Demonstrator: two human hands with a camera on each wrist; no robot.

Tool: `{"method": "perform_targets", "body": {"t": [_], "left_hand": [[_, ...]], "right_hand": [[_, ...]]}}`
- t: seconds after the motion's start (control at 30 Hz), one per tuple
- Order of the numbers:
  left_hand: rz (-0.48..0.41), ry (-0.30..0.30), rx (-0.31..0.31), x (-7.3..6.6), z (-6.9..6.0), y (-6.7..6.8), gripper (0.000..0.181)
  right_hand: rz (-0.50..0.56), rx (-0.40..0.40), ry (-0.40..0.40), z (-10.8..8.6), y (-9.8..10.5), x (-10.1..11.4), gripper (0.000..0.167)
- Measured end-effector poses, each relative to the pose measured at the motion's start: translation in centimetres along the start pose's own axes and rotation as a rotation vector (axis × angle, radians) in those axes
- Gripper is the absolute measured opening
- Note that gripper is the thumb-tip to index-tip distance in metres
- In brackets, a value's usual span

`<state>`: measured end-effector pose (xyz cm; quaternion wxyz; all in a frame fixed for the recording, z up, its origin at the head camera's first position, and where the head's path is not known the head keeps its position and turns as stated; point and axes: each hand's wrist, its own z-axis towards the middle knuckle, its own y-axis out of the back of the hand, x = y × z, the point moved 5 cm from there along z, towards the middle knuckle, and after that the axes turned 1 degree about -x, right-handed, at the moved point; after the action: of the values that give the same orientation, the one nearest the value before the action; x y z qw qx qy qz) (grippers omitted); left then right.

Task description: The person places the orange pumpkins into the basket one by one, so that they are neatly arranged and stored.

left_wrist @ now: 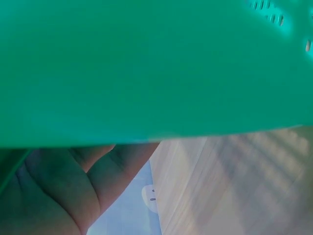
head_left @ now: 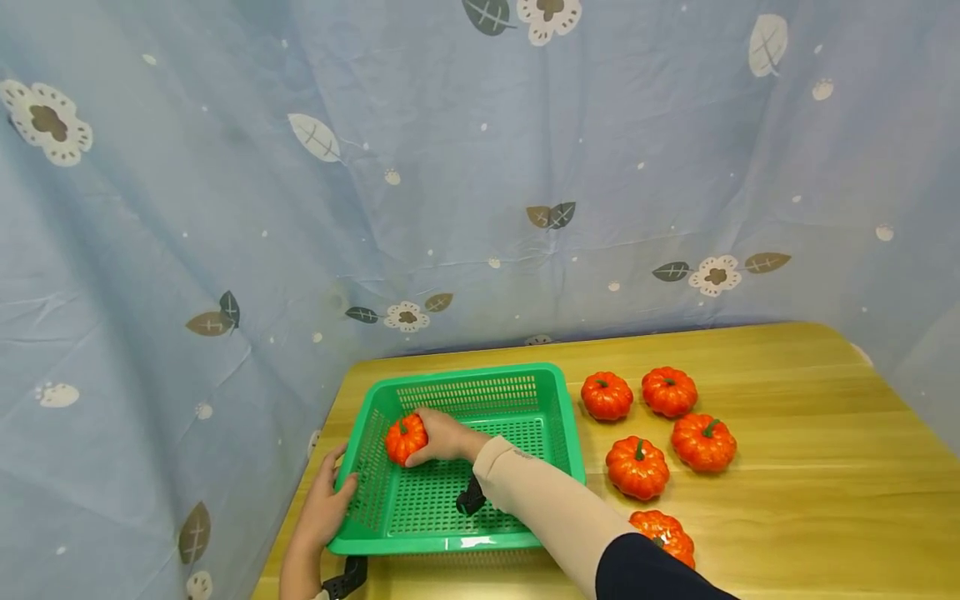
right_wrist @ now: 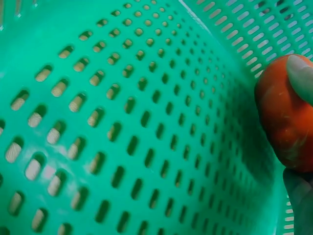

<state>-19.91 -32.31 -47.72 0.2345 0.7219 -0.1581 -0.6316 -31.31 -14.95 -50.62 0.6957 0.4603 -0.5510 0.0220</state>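
Note:
A green plastic basket [head_left: 450, 546] with slotted walls stands on the table. My left hand [head_left: 327, 504] grips its left rim, thumb over the edge; in the left wrist view the fingers [left_wrist: 122, 169] pass beneath the green rim and their tips are hidden. Inside the basket, near its left wall, my right hand [head_left: 444, 435] holds a small orange pumpkin [head_left: 403, 440] with a green stem. The right wrist view shows that pumpkin [right_wrist: 283, 115] between thumb and finger, close to the basket's slotted wall. Whether it touches the basket floor, I cannot tell.
Several more orange pumpkins, among them one at the back [head_left: 607, 396] and one nearer [head_left: 637, 468], lie right of the basket on the wooden table [head_left: 810, 467]. My right sleeve partly covers the nearest pumpkin [head_left: 663, 536]. A patterned blue curtain [head_left: 480, 167] hangs behind and at the left.

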Motion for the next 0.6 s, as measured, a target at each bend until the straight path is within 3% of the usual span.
{"method": "perform_targets", "body": {"t": [0.23,0.6], "left_hand": [[-0.005,0.037,0.008,0.0,-0.4,0.0,0.059],[0.0,0.027,0.014,-0.1,-0.2,0.0,0.059]], "right_hand": [[-0.02,-0.002,-0.04,-0.1,-0.9,-0.9,0.089],[-0.038,0.001,-0.023,-0.3,-0.5,-0.7,0.091]]}}
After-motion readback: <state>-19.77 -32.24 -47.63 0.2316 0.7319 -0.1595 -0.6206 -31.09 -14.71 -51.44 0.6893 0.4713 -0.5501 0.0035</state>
